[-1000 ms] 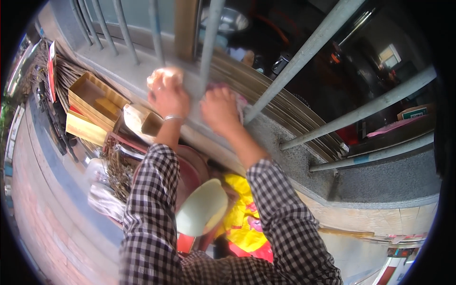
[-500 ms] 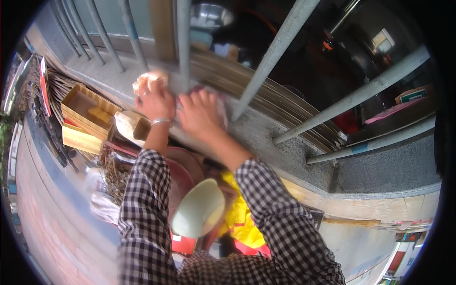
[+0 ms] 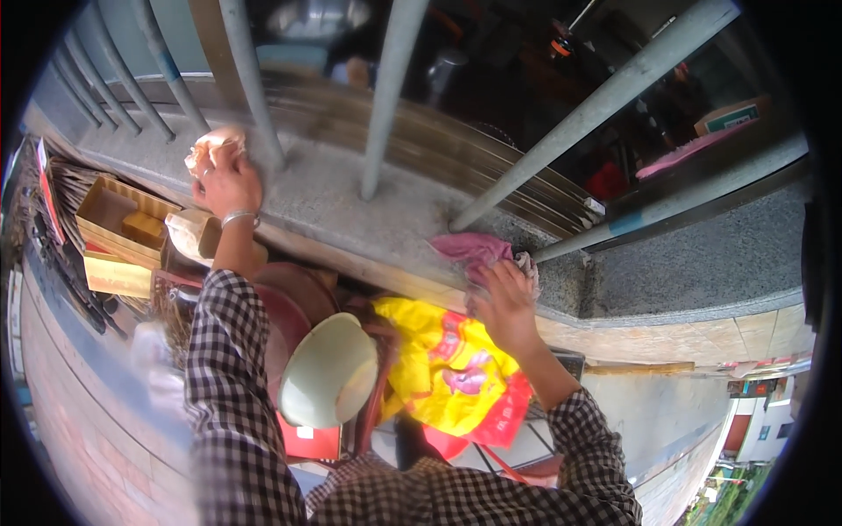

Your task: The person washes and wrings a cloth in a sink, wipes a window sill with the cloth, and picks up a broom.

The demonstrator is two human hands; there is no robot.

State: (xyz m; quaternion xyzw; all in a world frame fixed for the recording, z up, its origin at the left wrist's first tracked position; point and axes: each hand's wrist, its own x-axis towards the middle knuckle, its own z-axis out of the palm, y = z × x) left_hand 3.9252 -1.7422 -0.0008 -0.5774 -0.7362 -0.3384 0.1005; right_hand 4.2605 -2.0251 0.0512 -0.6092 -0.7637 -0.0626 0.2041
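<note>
My left hand (image 3: 230, 186) rests on the stone window sill (image 3: 324, 206), its fingers closed on a crumpled, pale peach wad (image 3: 219, 143) that looks like paper or thin plastic. Farther right, my right hand (image 3: 506, 307) presses a pinkish-purple cloth (image 3: 478, 250) against the sill beside the foot of a metal bar. Part of the cloth spreads flat to the left of the fingers, and a whitish bunched edge shows at their right. The palm hides the rest.
Grey metal bars (image 3: 395, 96) rise from the sill. Below are a pale green basin (image 3: 329, 370), a yellow and red plastic bag (image 3: 438, 359), and at left an open cardboard box (image 3: 114, 215) beside a cream container (image 3: 189, 232). A pink item (image 3: 693, 149) lies inside the window.
My right hand has swept the cloth right along the sill, away from my left hand. The whole view has shifted, and the yellow bag shows more fully. My left hand keeps the wad.
</note>
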